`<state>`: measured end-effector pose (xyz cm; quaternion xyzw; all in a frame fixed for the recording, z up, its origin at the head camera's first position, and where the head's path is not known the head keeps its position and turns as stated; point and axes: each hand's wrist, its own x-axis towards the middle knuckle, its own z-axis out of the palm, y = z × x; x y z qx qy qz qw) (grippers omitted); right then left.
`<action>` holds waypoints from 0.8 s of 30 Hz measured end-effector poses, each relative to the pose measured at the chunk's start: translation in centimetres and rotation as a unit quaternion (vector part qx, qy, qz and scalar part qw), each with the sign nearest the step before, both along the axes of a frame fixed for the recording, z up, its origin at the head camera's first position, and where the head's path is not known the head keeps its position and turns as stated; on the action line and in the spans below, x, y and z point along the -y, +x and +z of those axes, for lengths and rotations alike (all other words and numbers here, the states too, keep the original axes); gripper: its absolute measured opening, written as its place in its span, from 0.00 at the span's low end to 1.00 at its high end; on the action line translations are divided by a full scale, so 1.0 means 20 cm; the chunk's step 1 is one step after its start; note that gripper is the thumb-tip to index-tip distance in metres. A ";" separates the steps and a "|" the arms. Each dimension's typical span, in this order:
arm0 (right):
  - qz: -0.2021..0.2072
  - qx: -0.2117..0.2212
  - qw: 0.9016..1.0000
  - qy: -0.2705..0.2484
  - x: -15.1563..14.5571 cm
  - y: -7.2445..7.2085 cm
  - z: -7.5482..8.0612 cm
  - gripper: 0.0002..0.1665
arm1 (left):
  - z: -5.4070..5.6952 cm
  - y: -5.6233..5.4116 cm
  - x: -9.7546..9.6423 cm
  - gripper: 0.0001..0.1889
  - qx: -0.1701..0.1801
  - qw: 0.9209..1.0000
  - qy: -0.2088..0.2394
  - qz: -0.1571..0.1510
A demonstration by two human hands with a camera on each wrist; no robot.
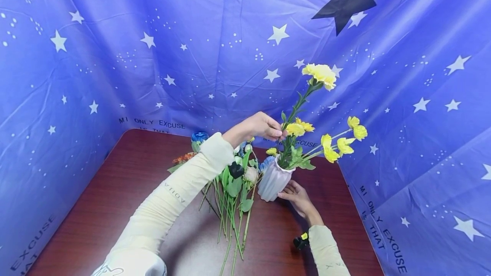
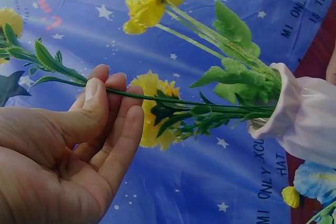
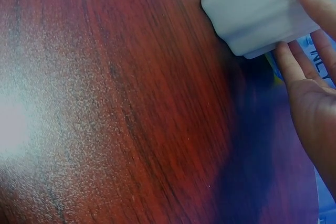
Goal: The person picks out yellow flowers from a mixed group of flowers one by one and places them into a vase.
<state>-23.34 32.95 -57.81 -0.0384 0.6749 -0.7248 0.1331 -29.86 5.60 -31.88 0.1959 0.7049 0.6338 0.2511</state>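
My left hand [image 1: 264, 126] pinches the green stem [image 2: 134, 95] of a tall yellow carnation [image 1: 320, 76] between thumb and fingertips. That stem runs down into the mouth of a white, wavy-sided vase [image 1: 273, 181], its lower end hidden inside. At the vase's lower right side, my right hand [image 1: 297, 198] holds it, thumb on one face and fingers round the other in the right wrist view. The vase leans a little to the right. Also standing in it are a yellow-orange daisy-like flower [image 2: 157, 90] and a spray of yellow blooms [image 1: 330, 150] that reaches out rightward.
Left of the vase, a loose pile of flowers lies on the dark red wooden table [image 1: 130, 169], with a blue rose [image 1: 199, 136], a black bloom [image 1: 235, 170] and long green stems [image 1: 232, 220] toward me. Blue star-printed cloth [image 1: 215, 54] walls in the back and sides.
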 end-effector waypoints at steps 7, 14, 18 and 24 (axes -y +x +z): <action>0.005 -0.003 1.000 -0.003 0.00 0.00 0.00 0.40 | -0.06 0.02 -0.02 0.12 0.011 1.000 -0.015 -0.005; 0.006 -0.007 1.000 -0.007 0.00 0.00 -0.01 0.40 | -0.14 0.03 -0.06 0.13 0.022 1.000 -0.018 0.001; 0.003 -0.004 1.000 -0.008 0.00 0.00 -0.01 0.40 | -0.17 0.04 -0.08 0.14 0.029 0.999 -0.016 0.002; -0.003 0.002 1.000 -0.017 0.00 0.00 -0.01 0.39 | -0.21 0.04 -0.11 0.13 0.021 1.000 -0.020 0.003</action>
